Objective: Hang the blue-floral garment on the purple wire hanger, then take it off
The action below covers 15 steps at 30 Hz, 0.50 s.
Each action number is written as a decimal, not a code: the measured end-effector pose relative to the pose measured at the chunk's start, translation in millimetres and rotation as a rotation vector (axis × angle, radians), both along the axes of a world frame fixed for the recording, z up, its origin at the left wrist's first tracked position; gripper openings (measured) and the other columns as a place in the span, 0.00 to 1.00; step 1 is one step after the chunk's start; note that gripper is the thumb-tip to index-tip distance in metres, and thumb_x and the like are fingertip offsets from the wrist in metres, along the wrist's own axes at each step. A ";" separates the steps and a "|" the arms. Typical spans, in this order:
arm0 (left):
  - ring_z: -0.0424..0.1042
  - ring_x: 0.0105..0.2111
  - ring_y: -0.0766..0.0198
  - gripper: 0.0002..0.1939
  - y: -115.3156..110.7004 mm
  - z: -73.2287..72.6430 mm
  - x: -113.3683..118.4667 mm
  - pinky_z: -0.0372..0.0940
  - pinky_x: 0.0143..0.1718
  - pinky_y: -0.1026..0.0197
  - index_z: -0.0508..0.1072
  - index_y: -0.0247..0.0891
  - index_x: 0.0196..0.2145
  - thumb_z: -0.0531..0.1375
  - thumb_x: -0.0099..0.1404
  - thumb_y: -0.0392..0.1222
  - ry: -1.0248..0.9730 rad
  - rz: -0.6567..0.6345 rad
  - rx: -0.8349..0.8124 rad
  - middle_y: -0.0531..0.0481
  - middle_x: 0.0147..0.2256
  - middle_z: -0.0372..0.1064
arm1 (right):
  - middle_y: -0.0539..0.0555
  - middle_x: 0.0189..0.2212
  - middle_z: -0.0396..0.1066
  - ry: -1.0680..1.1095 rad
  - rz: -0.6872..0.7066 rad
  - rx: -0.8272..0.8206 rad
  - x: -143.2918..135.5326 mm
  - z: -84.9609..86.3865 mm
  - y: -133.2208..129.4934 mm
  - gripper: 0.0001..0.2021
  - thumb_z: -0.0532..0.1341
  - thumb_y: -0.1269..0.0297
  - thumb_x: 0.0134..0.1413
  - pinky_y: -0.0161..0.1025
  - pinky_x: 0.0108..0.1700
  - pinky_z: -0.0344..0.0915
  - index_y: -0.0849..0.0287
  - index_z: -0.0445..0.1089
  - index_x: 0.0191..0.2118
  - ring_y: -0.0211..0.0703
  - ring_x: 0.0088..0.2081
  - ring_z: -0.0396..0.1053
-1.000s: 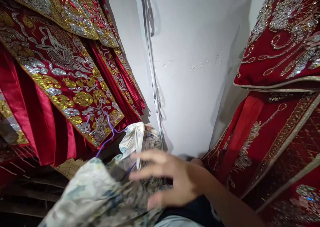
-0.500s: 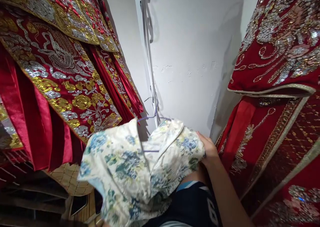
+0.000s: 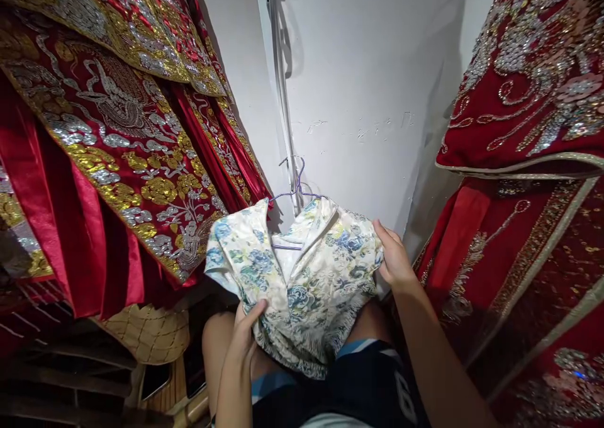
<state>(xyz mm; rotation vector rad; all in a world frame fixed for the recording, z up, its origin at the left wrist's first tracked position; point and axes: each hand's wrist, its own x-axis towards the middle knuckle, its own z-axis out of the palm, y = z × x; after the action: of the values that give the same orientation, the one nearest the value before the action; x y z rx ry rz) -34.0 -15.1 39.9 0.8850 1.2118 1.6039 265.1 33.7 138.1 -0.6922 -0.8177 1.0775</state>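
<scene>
A short-sleeved cream top with blue and green flowers (image 3: 306,283) hangs on a thin purple hanger (image 3: 298,189) in front of me, its hook up near a metal rail. My right hand (image 3: 391,252) pinches the sleeve edge on the right, thumb on top. On the left side of the top, low near the waist, my left hand (image 3: 248,327) grips the fabric with the thumb over the front and the other fingers mostly behind it. The V-shaped neckline faces me.
Red embroidered garments with gold and silver sequins (image 3: 155,189) hang at left, and beaded red ones (image 3: 533,126) at right. The metal rail (image 3: 280,94) runs down the pale wall (image 3: 358,69). At lower left stand a woven cushion (image 3: 146,333) and a phone (image 3: 155,379).
The top has drawn in from the left and its lower hem has lifted into view. My left hand has come up from the bottom edge onto the fabric. More of the hanger shows.
</scene>
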 end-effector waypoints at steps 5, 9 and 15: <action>0.77 0.47 0.46 0.41 -21.7 -3.0 15.6 0.68 0.54 0.50 0.75 0.38 0.52 0.76 0.39 0.51 -0.097 -0.123 -0.044 0.43 0.41 0.79 | 0.51 0.37 0.73 0.047 -0.469 -0.038 0.5 -47.5 -17.3 0.16 0.68 0.51 0.50 0.35 0.34 0.68 0.54 0.72 0.40 0.40 0.35 0.71; 0.75 0.51 0.47 0.37 -20.0 -14.3 41.6 0.65 0.57 0.50 0.74 0.38 0.52 0.75 0.44 0.49 -0.080 -0.116 -0.015 0.42 0.44 0.78 | 0.50 0.32 0.69 -0.126 -0.662 -0.115 -30.8 -78.3 -36.1 0.08 0.63 0.55 0.55 0.37 0.37 0.65 0.53 0.67 0.36 0.41 0.33 0.66; 0.73 0.54 0.47 0.37 -22.9 -16.1 54.4 0.62 0.60 0.47 0.73 0.38 0.54 0.74 0.48 0.50 0.009 -0.181 0.028 0.40 0.46 0.77 | 0.46 0.22 0.61 -0.730 0.247 -0.033 -85.2 -80.9 -53.0 0.20 0.54 0.46 0.64 0.38 0.33 0.57 0.54 0.59 0.27 0.41 0.27 0.60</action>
<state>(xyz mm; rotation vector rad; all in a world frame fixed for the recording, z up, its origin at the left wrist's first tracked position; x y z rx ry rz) 20.5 -37.9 23.8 0.9915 1.0850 1.4760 179.8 -19.3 57.2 -1.0544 -1.5430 1.0607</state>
